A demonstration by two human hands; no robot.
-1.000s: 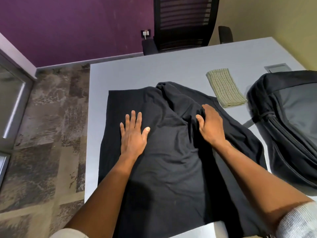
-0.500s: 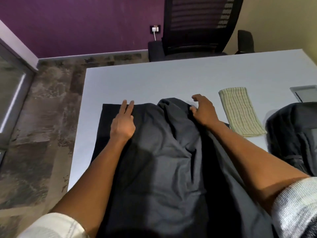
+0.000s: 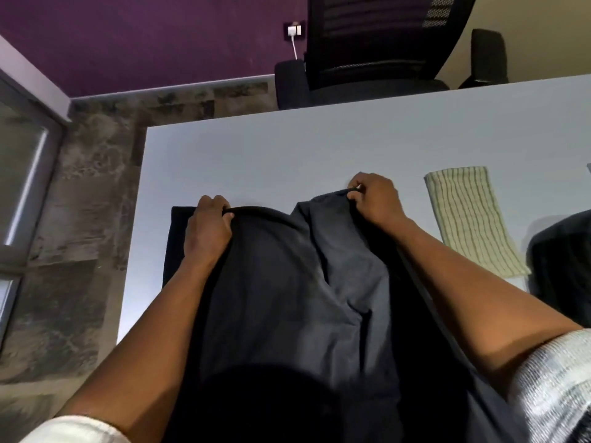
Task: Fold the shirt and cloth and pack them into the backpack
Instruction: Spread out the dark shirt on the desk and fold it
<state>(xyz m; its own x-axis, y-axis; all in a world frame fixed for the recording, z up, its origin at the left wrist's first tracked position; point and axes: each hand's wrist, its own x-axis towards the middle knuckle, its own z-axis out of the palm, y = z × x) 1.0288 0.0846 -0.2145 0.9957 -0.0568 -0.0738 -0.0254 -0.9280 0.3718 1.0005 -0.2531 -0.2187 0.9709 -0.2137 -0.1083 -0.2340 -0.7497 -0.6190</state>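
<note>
A black shirt (image 3: 287, 298) lies spread on the grey table (image 3: 287, 148), reaching down to the near edge. My left hand (image 3: 208, 228) grips the shirt's far edge at the left. My right hand (image 3: 374, 203) pinches the far edge at the right, where the fabric is bunched and lifted a little. A folded green striped cloth (image 3: 470, 219) lies flat on the table to the right of the shirt. The dark backpack (image 3: 563, 263) shows only partly at the right border.
A black office chair (image 3: 377, 49) stands behind the table's far edge. The table's left edge drops to a patterned floor (image 3: 80, 203). A wall socket with a white plug (image 3: 294, 30) sits on the purple wall.
Both hands slid up the shirt from its middle to its far edge and went from lying flat to gripping the fabric. The view has tilted up, pushing the backpack mostly out of frame.
</note>
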